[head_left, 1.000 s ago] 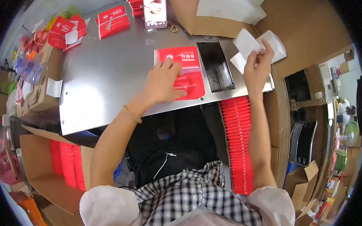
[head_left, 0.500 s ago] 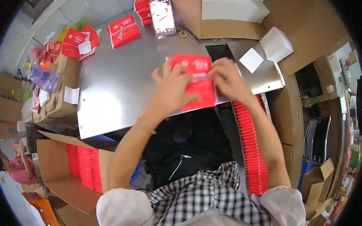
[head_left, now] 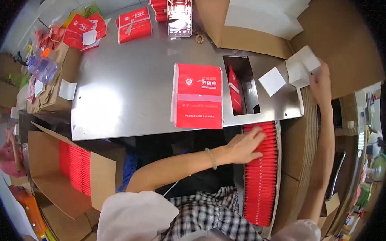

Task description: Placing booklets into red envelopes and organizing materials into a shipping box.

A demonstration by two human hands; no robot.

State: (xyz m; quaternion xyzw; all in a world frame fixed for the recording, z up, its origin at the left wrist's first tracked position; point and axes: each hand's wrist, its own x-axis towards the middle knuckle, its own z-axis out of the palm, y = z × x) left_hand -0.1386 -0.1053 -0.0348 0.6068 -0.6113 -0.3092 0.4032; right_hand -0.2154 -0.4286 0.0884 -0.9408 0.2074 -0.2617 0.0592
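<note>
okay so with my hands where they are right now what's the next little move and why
Probably pinch one red packet from the row with your left hand, since its fingers already rest on the top packets, while the right hand is at the white paper stack.

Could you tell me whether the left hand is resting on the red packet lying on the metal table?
No, the left hand is on the row of red packets below the table edge, apart from the packet on the table.

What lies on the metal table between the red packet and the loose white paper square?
In the head view, between the red packet and the white paper square lies a rectangular slot with red packets inside.
</note>
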